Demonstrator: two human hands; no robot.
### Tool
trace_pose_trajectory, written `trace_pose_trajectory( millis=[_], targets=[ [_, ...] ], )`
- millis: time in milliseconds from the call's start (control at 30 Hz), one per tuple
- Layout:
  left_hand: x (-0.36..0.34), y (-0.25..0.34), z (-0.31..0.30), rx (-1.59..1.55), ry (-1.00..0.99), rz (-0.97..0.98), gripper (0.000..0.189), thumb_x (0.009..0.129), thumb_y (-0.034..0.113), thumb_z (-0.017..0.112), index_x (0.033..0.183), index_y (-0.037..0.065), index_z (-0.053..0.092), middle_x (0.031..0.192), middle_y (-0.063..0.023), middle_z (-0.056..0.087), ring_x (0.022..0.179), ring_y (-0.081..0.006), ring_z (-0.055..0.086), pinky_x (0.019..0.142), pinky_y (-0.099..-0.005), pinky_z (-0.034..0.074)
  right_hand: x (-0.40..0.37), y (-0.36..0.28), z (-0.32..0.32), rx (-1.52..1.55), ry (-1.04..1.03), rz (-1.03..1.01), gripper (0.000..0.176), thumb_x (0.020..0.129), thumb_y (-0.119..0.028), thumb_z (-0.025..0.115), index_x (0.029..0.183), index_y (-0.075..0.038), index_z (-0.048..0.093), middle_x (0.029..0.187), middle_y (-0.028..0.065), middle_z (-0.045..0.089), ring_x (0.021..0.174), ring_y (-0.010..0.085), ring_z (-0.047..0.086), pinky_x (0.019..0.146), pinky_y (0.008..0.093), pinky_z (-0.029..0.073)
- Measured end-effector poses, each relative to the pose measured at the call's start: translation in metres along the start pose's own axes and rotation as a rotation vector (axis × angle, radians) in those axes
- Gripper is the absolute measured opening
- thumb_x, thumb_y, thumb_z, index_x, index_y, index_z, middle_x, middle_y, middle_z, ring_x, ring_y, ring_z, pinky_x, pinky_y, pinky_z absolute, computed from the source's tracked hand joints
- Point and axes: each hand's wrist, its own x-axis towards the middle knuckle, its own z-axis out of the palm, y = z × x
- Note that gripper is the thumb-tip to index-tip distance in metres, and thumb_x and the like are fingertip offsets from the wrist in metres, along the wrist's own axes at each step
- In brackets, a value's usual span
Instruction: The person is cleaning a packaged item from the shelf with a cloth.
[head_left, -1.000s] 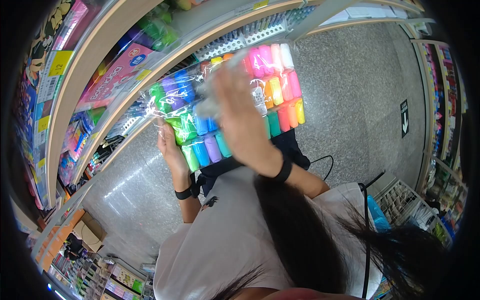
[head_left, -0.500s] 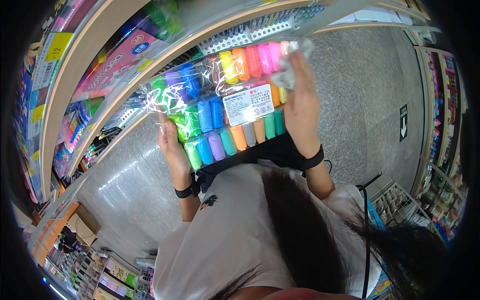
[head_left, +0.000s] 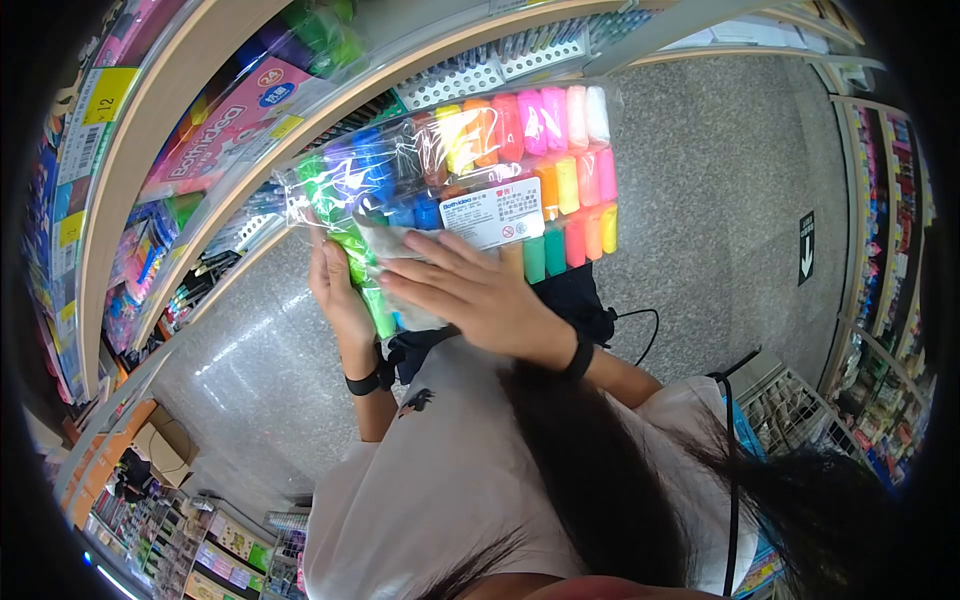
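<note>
A clear plastic pack of coloured modelling clay (head_left: pixel 568 186), with several bright pieces in rows and a white printed label (head_left: pixel 490 214), is held up in front of my body. My left hand (head_left: pixel 342 300) grips its left end, thumb on the near face, fingers mostly hidden behind. My right hand (head_left: pixel 490 308) lies over the lower left part of the pack, pressing a whitish cloth (head_left: pixel 385 245) onto the wrapping. Part of the cloth is hidden under the fingers, as are some of the clay pieces.
Shelves (head_left: pixel 130 180) with price tags curve along the left and top, close to the pack. A pink box (head_left: pixel 235 125) sits on one. Grey floor (head_left: pixel 720 200) lies beyond, with an arrow sign (head_left: pixel 806 248). A wire rack (head_left: pixel 790 400) stands at right.
My right hand has moved with the cloth from the pack's upper right end to its lower left part. The pack's right end is uncovered. My left hand stays at the left end.
</note>
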Motion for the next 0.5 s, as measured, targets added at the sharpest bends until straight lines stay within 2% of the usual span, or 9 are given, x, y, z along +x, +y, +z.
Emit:
trace_pose_trajectory(
  millis=[33, 67, 100, 133, 233, 267, 333, 433, 500],
  targets=[
    [0.0, 0.001, 0.0, 0.037, -0.008, 0.016, 0.054, 0.098, 0.026, 0.044, 0.141, -0.001, 0.028, 0.124, -0.0066, 0.051, 0.092, -0.0086, 0.046, 0.089, -0.0223, 0.036, -0.004, 0.005, -0.008, 0.001, 0.003, 0.002, 0.046, 0.08, 0.003, 0.046, 0.124, -0.009, 0.054, 0.13, 0.0081, 0.052, 0.127, 0.0264, 0.043, 0.104, 0.0428, 0.033],
    [0.001, 0.001, -0.001, 0.038, -0.011, 0.016, 0.054, 0.098, 0.026, 0.044, 0.141, -0.001, 0.028, 0.124, -0.0066, 0.051, 0.092, -0.0086, 0.046, 0.089, -0.0223, 0.036, -0.008, 0.011, -0.017, -0.075, -0.04, 0.048, 0.045, 0.08, 0.0, 0.048, 0.124, -0.007, 0.054, 0.132, 0.0089, 0.05, 0.128, 0.0266, 0.042, 0.106, 0.0422, 0.031],
    [0.001, 0.0, -0.002, 0.062, -0.013, 0.006, 0.054, 0.098, 0.026, 0.044, 0.141, -0.001, 0.027, 0.115, -0.004, 0.052, 0.09, -0.0083, 0.045, 0.089, -0.0217, 0.035, -0.014, 0.017, -0.026, -0.152, -0.084, 0.094, 0.044, 0.08, -0.002, 0.049, 0.124, -0.005, 0.053, 0.133, 0.0096, 0.049, 0.129, 0.0268, 0.04, 0.108, 0.0416, 0.029],
    [0.001, 0.0, -0.002, 0.085, -0.013, -0.004, 0.054, 0.098, 0.026, 0.044, 0.141, -0.001, 0.027, 0.105, -0.0014, 0.053, 0.088, -0.008, 0.043, 0.088, -0.0212, 0.035, -0.022, 0.026, -0.031, -0.209, -0.001, 0.16, 0.044, 0.08, 0.0, 0.048, 0.124, -0.005, 0.053, 0.133, 0.0106, 0.049, 0.128, 0.0283, 0.041, 0.108, 0.0431, 0.029],
    [-0.001, 0.002, -0.002, 0.094, -0.038, -0.027, 0.055, 0.098, 0.027, 0.044, 0.141, -0.001, 0.026, 0.093, 0.0009, 0.048, 0.09, -0.0078, 0.044, 0.088, -0.0214, 0.034, -0.05, 0.047, -0.046, -0.284, 0.254, 0.405, 0.047, 0.08, 0.004, 0.043, 0.126, -0.002, 0.05, 0.134, 0.0156, 0.047, 0.127, 0.0341, 0.041, 0.107, 0.0485, 0.028],
    [-0.001, 0.003, -0.001, 0.094, -0.038, -0.027, 0.055, 0.098, 0.027, 0.044, 0.141, -0.001, 0.026, 0.093, 0.0009, 0.048, 0.09, -0.0078, 0.044, 0.088, -0.0214, 0.034, -0.056, 0.049, -0.047, -0.283, 0.253, 0.404, 0.047, 0.08, 0.004, 0.043, 0.126, -0.002, 0.05, 0.134, 0.0156, 0.047, 0.127, 0.0341, 0.041, 0.107, 0.0485, 0.028],
    [-0.001, 0.005, 0.004, 0.058, -0.015, -0.02, 0.054, 0.098, 0.026, 0.044, 0.141, -0.002, 0.027, 0.098, 0.0001, 0.05, 0.09, -0.0073, 0.043, 0.087, -0.0211, 0.034, -0.064, 0.052, -0.046, -0.339, 0.449, 0.589, 0.049, 0.08, 0.003, 0.043, 0.128, 0.001, 0.047, 0.135, 0.0199, 0.044, 0.127, 0.0375, 0.039, 0.107, 0.0514, 0.026],
    [0.0, 0.008, 0.005, 0.074, -0.018, -0.031, 0.053, 0.098, 0.025, 0.044, 0.14, -0.004, 0.029, 0.102, -0.0009, 0.051, 0.091, -0.007, 0.043, 0.086, -0.0212, 0.035, -0.057, 0.045, -0.031, -0.412, 0.481, 0.511, 0.05, 0.08, 0.003, 0.043, 0.13, 0.002, 0.044, 0.135, 0.0224, 0.043, 0.127, 0.0394, 0.038, 0.107, 0.0507, 0.026],
    [0.002, 0.005, 0.004, 0.058, -0.011, -0.026, 0.053, 0.098, 0.025, 0.044, 0.139, -0.005, 0.03, 0.104, -0.0018, 0.052, 0.092, -0.0068, 0.043, 0.086, -0.0212, 0.035, -0.041, 0.027, -0.023, -0.34, 0.345, 0.434, 0.05, 0.081, -0.001, 0.047, 0.13, 0.001, 0.044, 0.134, 0.0191, 0.045, 0.127, 0.0387, 0.039, 0.107, 0.049, 0.028]
  ],
)
